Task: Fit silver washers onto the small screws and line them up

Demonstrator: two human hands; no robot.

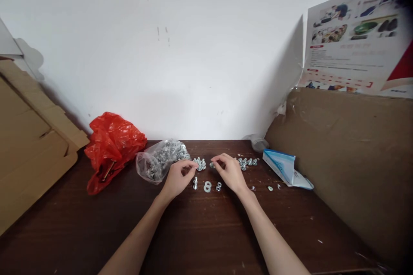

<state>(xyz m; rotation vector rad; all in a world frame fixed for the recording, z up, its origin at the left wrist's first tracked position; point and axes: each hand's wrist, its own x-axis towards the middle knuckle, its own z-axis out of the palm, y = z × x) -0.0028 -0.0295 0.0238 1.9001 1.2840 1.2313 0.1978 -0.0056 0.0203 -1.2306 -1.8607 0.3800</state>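
Note:
My left hand [180,175] is closed in a pinch, fingertips at the edge of a cluster of upright bolts [201,164]. What lies between them is too small to make out. My right hand [231,172] also has thumb and fingers drawn together, over a small shiny metal piece [211,165] that it partly covers. Between the wrists, in a row, lie bolts [195,183], two overlapping flat washers [207,187] and two nuts [219,186]. To the right of my right hand stands another group of bolt-like metal pieces [248,162], partly hidden by it.
A clear plastic bag [161,161] full of metal hardware lies left, beside a crumpled red bag [112,146]. Right are a blue-and-white packet [284,167] and a clear round container [259,143]. Cardboard [348,150] flanks the dark table [206,240]; a white wall [206,60] stands behind.

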